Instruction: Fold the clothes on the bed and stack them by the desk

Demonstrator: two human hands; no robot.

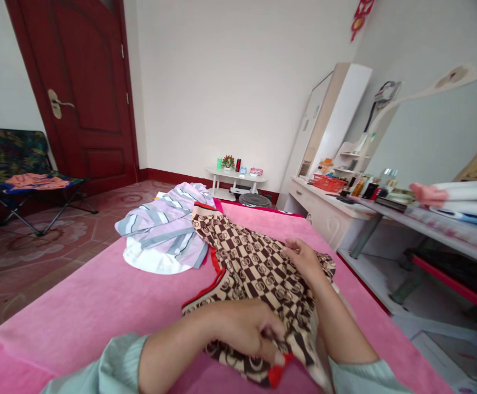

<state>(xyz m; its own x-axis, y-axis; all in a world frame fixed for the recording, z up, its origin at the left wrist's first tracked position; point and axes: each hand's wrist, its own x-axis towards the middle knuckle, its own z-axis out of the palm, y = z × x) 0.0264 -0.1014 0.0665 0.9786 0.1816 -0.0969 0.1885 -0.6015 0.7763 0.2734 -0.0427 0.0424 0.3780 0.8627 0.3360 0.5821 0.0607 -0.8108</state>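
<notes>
With left hand [248, 331] at 6 o'clock, pinching red trim [277, 375] of checked monogram garment [258, 262]; with right hand [304, 261] at 4, half-open, seemingly empty. Probably straightening; calls for gentle tugging.

We look from one camera worn on the person's head, facing forward and down along a pink cover [78, 312]. We are nearest the left hand [242, 328] and right hand [304, 260], low in our view, which reaches past them to the far wall [230, 82], taking in the door [90, 93] at left and a white dresser [322, 210] at right.
</notes>
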